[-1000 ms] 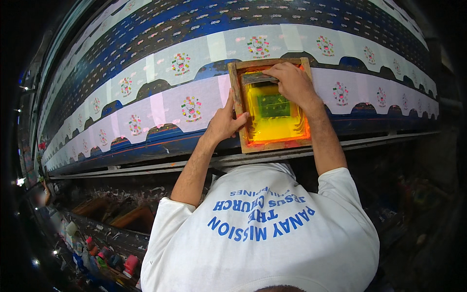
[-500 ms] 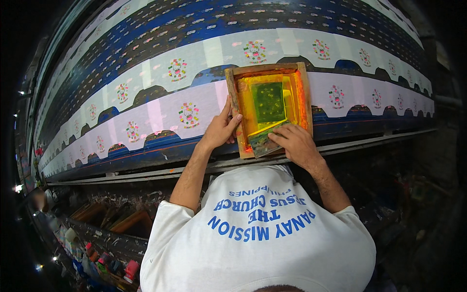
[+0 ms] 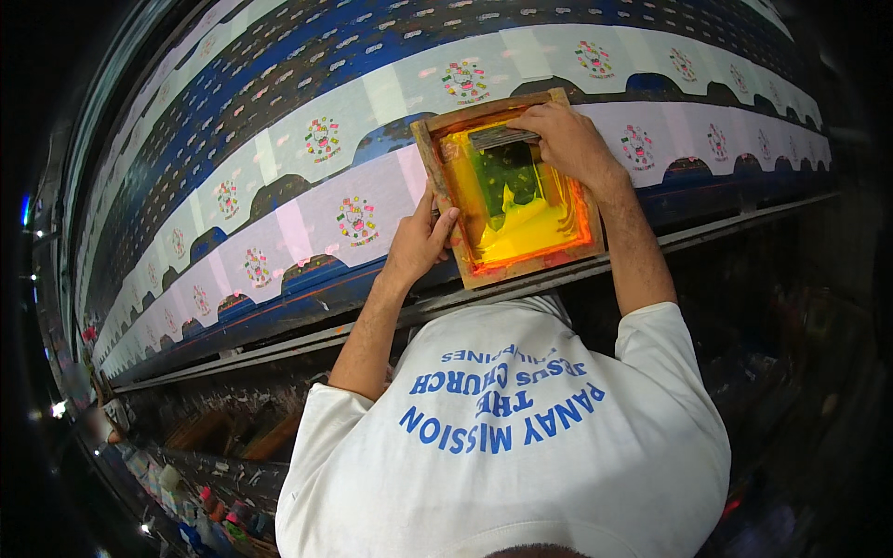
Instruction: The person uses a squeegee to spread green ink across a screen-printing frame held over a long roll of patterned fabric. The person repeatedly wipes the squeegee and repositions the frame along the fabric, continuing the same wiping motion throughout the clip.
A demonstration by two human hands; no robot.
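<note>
Squeegee point(image 3: 500, 138) has moved to the far end of the frame point(image 3: 430, 153), left of the right hand point(image 3: 564, 139) pinching it; spreading yellow ink point(image 3: 526, 232) seems under way, calling for even pressure while the left hand point(image 3: 420, 244) grips the frame. Printed fabric point(image 3: 272, 149) lies beyond both; the right hand partly hides one rail.

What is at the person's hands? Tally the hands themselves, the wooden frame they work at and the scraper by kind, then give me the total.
Hands: 2 (left hand, right hand)
Wooden frame: 1
Flat scraper: 1
Total: 4
</note>
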